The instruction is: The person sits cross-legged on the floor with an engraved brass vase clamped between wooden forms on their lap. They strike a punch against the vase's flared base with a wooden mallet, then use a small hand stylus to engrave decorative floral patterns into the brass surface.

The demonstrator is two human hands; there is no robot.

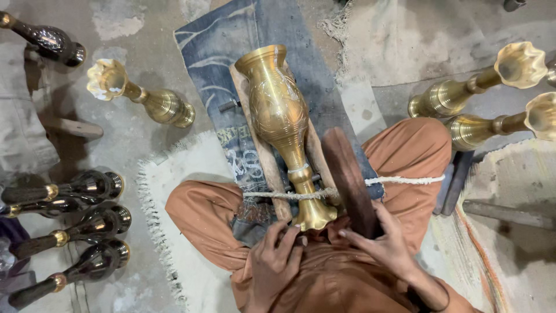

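A tall engraved brass vase (281,119) lies on its side on a wooden cradle (253,124) over a strip of denim cloth (243,40), its mouth pointing away from me. A white rope (399,181) runs across its narrow neck. My left hand (272,261) rests against the vase's flared foot, fingers apart and touching the foot. My right hand (383,240) grips the near end of a dark wooden mallet (349,181) that lies alongside the vase on its right. My knees in orange trousers (414,150) flank the cradle.
Brass vases with fluted mouths stand at the right (472,87) and at the upper left (142,95). Several dark lacquered vases (87,226) lie on the floor at the left. A fringed white mat (185,174) is under me. A metal bar (507,213) lies at the right.
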